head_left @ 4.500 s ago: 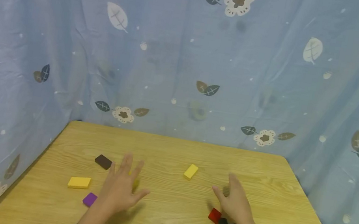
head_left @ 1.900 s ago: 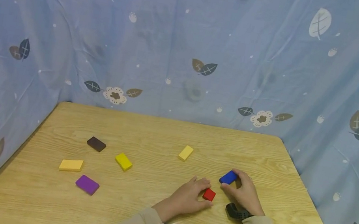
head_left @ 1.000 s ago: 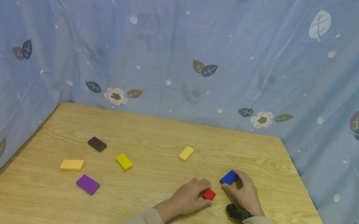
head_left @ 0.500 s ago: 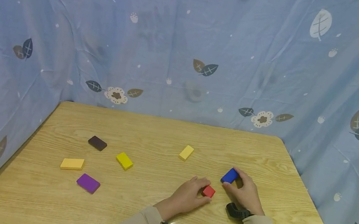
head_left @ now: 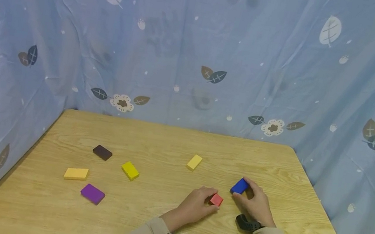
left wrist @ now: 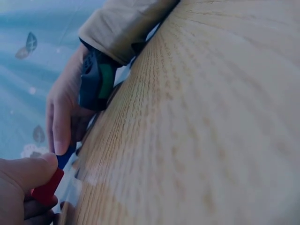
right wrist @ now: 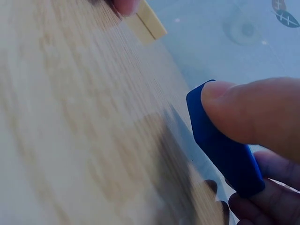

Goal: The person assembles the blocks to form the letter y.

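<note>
Between the thumb and fingers of my left hand [head_left: 192,206] is a small red block [head_left: 216,200], pinched and slightly tilted. To its right, my right hand [head_left: 257,204] pinches a blue rectangular block [head_left: 239,186], thumb at the near end and fingers at the far end. The right wrist view shows the blue block [right wrist: 227,152] clasped and casting a shadow on the wood. In the left wrist view the red block [left wrist: 47,188] is partly covered by the thumb. A small gap separates the two blocks in the head view.
On the wooden table [head_left: 153,228] lie a pale yellow block [head_left: 194,162] beyond the hands and, to the left, a bright yellow block [head_left: 130,170], a dark brown block [head_left: 102,152], an orange-yellow block [head_left: 76,174] and a purple block [head_left: 92,194]. A patterned blue curtain [head_left: 169,47] surrounds the table.
Both hands were spread and empty at first. The left hand crossed right and took the red block; the right took the blue block. Lately the red block has shifted slightly left and tilted.
</note>
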Motion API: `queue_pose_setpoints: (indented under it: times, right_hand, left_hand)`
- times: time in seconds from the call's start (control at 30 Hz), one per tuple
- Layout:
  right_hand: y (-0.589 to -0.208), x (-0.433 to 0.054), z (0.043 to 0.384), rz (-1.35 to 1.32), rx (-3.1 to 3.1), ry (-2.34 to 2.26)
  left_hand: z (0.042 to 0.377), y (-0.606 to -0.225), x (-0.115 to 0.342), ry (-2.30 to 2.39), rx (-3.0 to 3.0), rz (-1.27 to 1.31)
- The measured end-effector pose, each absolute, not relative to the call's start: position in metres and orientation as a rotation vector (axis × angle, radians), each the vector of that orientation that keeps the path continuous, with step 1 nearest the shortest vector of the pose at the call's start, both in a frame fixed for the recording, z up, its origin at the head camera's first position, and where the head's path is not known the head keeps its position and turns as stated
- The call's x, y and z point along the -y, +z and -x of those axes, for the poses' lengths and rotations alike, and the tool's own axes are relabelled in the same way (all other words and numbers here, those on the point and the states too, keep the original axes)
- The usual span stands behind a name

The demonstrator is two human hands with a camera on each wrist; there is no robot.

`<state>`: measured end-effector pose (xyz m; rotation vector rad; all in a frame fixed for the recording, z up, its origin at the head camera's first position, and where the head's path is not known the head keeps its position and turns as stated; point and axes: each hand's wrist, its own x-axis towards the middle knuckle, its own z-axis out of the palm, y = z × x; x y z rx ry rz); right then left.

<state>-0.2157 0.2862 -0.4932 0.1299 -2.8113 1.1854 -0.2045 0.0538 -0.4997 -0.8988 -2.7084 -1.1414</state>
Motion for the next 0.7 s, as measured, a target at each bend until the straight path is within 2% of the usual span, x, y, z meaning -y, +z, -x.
queue_pose_setpoints:
  times: [0.43, 0.7]
  right_hand:
    - [-0.49, -0.28, 0.216, -0.21, 2.784, 1.131]
    - [-0.49, -0.266, 0.218, -0.346, 2.733, 1.094]
  left_hand:
    - [0.204, -0.492, -0.043, -1.247, 2.708, 0.861]
    - [0.199, -0.49, -0.027, -1.243, 2.703, 0.84]
